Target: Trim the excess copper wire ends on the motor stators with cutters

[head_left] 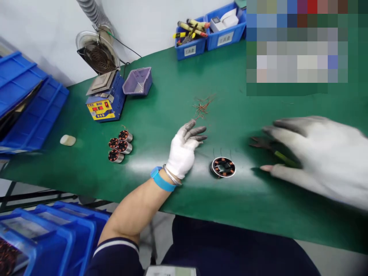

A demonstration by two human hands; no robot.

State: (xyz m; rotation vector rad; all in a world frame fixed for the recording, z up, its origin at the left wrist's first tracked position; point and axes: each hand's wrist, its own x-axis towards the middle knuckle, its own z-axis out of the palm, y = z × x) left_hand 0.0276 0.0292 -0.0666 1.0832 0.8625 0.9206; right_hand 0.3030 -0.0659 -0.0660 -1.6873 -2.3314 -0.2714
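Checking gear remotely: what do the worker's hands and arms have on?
Left hand: white glove with greyed fingers, silver bangle, blue wrist strap; navy short sleeve with white trim. Right hand: similar white glove, greyed fingers; its sleeve out of view.

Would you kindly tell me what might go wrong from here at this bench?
The thin leads extending from the single stator might bend if brushed by the left hand or right hand. Loose wire clippings near the left hand could cling to it and stray into the stator. The right thumb tip looks uncovered, so the pliers by that hand might nick it.
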